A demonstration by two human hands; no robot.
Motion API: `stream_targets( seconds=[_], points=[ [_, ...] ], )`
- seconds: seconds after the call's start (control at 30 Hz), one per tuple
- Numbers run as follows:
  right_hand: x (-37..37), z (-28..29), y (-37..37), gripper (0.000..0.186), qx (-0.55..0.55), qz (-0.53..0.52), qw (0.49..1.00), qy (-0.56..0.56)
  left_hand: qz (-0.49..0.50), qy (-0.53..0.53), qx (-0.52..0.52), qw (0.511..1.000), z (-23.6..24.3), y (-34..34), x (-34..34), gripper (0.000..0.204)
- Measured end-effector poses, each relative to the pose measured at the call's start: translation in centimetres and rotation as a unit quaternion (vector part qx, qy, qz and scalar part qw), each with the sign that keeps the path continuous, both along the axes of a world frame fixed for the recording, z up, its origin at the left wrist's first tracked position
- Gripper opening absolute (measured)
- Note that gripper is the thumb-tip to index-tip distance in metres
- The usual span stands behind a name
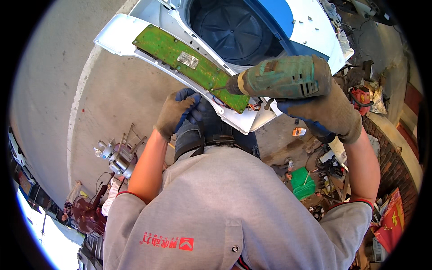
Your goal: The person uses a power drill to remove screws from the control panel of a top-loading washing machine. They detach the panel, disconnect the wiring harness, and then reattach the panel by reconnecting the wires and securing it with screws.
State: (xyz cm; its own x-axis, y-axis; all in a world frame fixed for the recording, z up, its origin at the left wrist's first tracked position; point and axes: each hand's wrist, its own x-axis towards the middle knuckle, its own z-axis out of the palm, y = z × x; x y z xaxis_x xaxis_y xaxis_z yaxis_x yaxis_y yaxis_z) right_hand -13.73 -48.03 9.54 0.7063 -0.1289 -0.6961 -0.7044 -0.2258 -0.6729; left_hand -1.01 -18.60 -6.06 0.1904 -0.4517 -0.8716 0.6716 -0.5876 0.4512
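Note:
A worn green power drill [288, 77] is gripped in my right hand [335, 112], its body lying level over the panel's right end. Its bit points left and its tip meets or hovers just above the green circuit board [173, 53]; which one I cannot tell. That long board, with a pale label near its middle, lies in a white plastic control panel [116, 36]. Beside the panel's near edge, my gloved left hand [177, 111] has its fingers curled in; whatever they hold, if anything, is hidden. Coloured wires [254, 106] show at the board's right end.
Behind the panel stands an opened washing machine with a dark round tub [231, 31]. Several loose screws [309, 18] lie on its white top at right. A motor-like metal part [112, 157], a green plastic piece [302, 183] and a small orange box [299, 131] are on the ground.

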Motion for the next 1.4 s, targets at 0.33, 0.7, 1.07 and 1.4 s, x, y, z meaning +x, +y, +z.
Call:
stream_targets(
  seconds=[0.33, 0.7, 1.07, 1.4],
  points=[
    [0.0, -0.6, -0.5, 0.053, -0.016, 0.037, 0.999, -0.022, 0.014, 0.005, -0.009, 1.0, -0.2, -0.4, 0.1, 0.022],
    [-0.3, -1.6, -0.5, 0.058, -0.045, 0.057, 0.994, -0.076, 0.01, 0.01, -0.018, 1.0, -0.4, -0.4, 0.2, 0.022],
    [0.9, -1.2, -0.7, 0.056, -0.007, 0.042, 0.999, -0.008, 0.016, 0.009, -0.005, 1.0, 0.1, -0.7, 0.2, 0.021],
    [0.8, -1.4, -1.4, 0.055, -0.037, 0.103, 0.99, -0.089, -0.008, -0.004, 0.007, 1.0, 0.1, -0.5, 0.4, 0.021]
  ],
)
